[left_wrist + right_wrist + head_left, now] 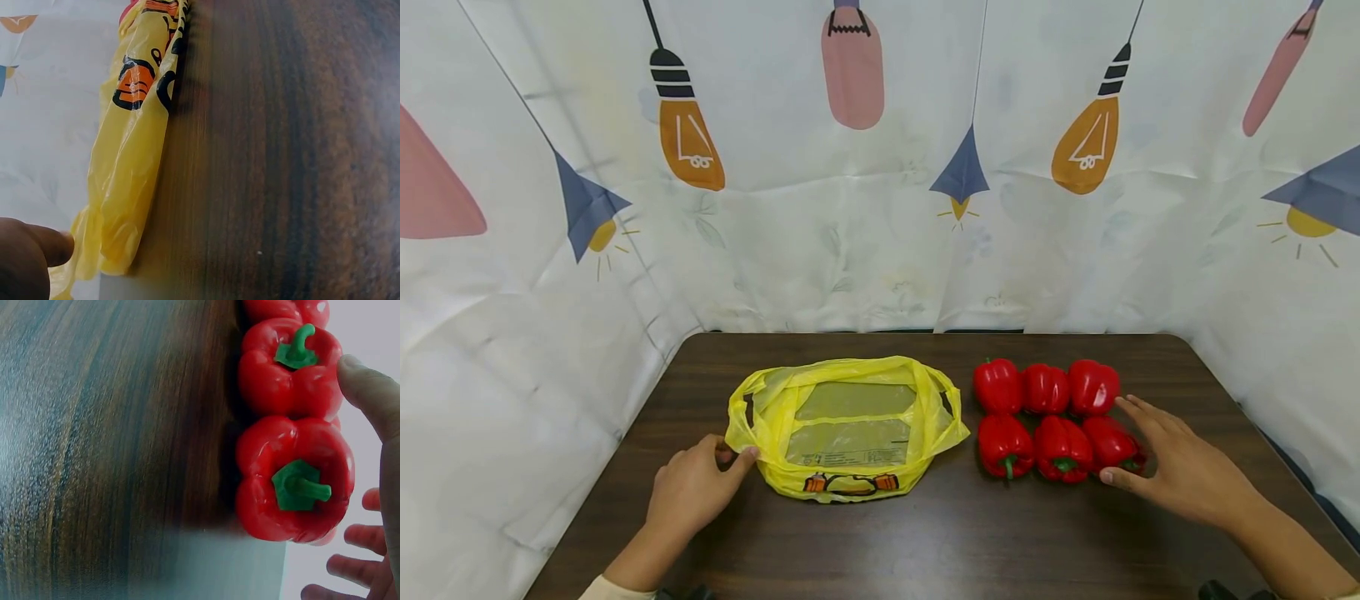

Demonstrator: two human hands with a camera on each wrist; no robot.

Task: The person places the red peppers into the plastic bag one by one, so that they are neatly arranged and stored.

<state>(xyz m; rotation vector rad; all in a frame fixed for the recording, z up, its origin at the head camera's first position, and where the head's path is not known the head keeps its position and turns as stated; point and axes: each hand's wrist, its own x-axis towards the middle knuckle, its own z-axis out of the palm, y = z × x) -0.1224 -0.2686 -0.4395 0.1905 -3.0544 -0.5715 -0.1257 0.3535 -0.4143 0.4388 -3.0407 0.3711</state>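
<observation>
A yellow plastic bag (850, 487) lies with its mouth spread wide on the left half of the table, handles out to the sides. My left hand (696, 483) pinches the bag's left edge; in the left wrist view its thumb (56, 247) lies against the yellow film, the other fingers hidden. Several red bell peppers with green stems (1063, 450) sit in two rows right of the bag. My right hand (1183, 462) is spread beside the near-right bell pepper (294, 478), thumb and fingers extended around its right side. Whether it touches the pepper I cannot tell.
The dark wooden table (955, 542) has rounded far corners. A white curtain (850, 250) printed with lamps and bulbs hangs behind it and along both sides. Bare tabletop lies in front of the bag and the peppers.
</observation>
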